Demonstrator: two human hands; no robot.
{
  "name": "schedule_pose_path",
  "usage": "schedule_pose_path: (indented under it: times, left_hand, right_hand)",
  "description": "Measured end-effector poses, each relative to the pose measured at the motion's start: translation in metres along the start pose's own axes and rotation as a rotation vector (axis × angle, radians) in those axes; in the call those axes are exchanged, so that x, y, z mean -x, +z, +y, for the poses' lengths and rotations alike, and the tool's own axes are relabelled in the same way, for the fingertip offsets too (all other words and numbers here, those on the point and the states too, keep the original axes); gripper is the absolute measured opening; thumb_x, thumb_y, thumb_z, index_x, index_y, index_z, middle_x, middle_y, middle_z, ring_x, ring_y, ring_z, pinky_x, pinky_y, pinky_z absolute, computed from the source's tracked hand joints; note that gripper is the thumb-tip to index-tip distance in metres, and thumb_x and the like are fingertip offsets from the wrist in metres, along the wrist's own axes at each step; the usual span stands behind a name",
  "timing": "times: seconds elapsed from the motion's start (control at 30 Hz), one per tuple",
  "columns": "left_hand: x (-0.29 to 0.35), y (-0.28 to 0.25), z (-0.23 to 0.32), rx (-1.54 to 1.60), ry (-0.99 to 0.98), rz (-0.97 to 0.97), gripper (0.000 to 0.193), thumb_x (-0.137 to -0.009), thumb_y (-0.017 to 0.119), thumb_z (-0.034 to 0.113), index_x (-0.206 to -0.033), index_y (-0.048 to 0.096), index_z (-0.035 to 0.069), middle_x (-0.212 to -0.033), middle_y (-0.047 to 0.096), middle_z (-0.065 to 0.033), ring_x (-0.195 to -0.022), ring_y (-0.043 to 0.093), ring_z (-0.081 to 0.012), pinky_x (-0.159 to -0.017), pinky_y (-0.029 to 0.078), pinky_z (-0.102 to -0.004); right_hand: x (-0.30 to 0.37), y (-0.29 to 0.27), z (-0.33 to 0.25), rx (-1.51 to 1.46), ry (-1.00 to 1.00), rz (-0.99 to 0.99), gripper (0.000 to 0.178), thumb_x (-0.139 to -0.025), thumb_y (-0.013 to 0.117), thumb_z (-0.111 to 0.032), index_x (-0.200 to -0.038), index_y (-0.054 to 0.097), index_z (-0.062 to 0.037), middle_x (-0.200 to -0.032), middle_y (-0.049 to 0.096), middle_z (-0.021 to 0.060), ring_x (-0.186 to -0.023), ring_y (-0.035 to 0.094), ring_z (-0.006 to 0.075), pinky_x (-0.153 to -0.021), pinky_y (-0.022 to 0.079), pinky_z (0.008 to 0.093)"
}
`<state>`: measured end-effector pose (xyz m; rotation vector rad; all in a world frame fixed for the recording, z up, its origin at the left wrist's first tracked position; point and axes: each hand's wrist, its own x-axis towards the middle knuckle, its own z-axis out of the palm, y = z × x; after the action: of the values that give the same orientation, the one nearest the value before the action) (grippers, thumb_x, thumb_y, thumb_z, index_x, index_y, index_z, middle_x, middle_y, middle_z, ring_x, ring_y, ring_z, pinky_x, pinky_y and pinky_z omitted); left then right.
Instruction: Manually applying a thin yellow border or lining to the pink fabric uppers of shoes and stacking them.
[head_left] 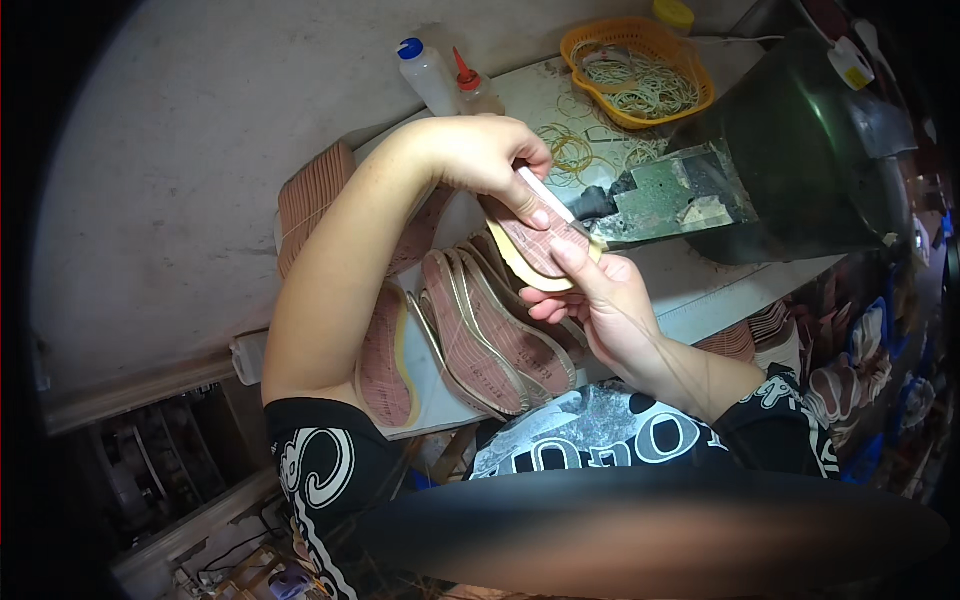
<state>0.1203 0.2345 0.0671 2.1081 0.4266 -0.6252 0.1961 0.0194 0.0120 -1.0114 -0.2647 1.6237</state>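
I see the big dark machine point(810, 150) filling the right of the bench point(700, 290), its greenish, glue-crusted plate point(665, 195) jutting toward me, and I judge the work is held right at that plate's tip so the sole meets it. Both hands gather there. My left hand point(485, 160) comes over from above with fingers pinched shut on a thin white strip or stick point(545, 192) and the top edge of an insole point(540, 250); my right hand point(600, 295) cups the same insole from below, fingers closed on its cream rim, so it hangs in the air just over the bench, reddish side up. Beneath it, more insoles point(490, 340) lie fanned and overlapping, which I take to be a way of keeping each face exposed. A tight ribbed stack point(315, 195) stands on edge at the bench's left. At the back an orange basket point(640, 70) holds a tangle of rubber bands, with loose bands point(570, 150) spilled in front of it. Two squeeze bottles stand upright beside it, one blue-capped point(428, 72), one red-nozzled point(472, 85); I cannot tell what is in them.
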Motion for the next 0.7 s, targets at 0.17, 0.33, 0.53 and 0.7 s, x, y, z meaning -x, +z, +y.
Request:
schedule_pose_path:
  times: [0.17, 0.33, 0.53, 0.7]
  left_hand:
    - [0.012, 0.009, 0.003, 0.086, -0.138, -0.010, 0.038, -0.074, 0.078, 0.032, -0.080, 0.059, 0.000, -0.068, 0.058, -0.0020, -0.060, 0.053, -0.0101, -0.055, 0.045, -0.0260]
    - [0.016, 0.020, -0.007, 0.178, -0.050, 0.045, 0.034, -0.078, 0.076, 0.031, -0.085, 0.060, 0.002, -0.075, 0.058, -0.0004, -0.071, 0.052, -0.0074, -0.062, 0.044, -0.0238]
    - [0.018, 0.026, -0.014, 0.414, -0.072, 0.062, 0.028, -0.078, 0.077, 0.024, -0.086, 0.060, 0.003, -0.078, 0.058, 0.0027, -0.074, 0.051, -0.0062, -0.064, 0.043, -0.0227]
    - [0.017, 0.024, -0.008, 0.418, -0.140, 0.074, 0.026, -0.076, 0.078, 0.019, -0.087, 0.061, 0.003, -0.079, 0.060, 0.0011, -0.074, 0.055, -0.0069, -0.062, 0.045, -0.0222]
  right_hand:
    - [-0.001, -0.001, -0.002, 0.015, 0.006, -0.012, 0.038, -0.096, 0.052, -0.032, -0.108, 0.060, 0.0023, -0.087, 0.068, 0.0147, -0.068, 0.066, 0.0146, -0.062, 0.054, 0.0228]
    - [-0.002, -0.003, -0.002, 0.014, -0.057, -0.059, 0.037, -0.096, 0.053, -0.033, -0.106, 0.061, 0.0017, -0.084, 0.068, 0.0117, -0.068, 0.066, 0.0130, -0.063, 0.053, 0.0223]
    - [-0.001, -0.003, -0.003, 0.038, -0.059, -0.106, 0.037, -0.094, 0.056, -0.032, -0.107, 0.061, 0.0023, -0.087, 0.068, 0.0113, -0.072, 0.067, 0.0129, -0.065, 0.053, 0.0210]
    - [-0.001, -0.010, 0.000, 0.028, -0.058, -0.158, 0.035, -0.096, 0.053, -0.028, -0.113, 0.058, 0.0027, -0.094, 0.068, 0.0133, -0.079, 0.067, 0.0145, -0.071, 0.053, 0.0229]
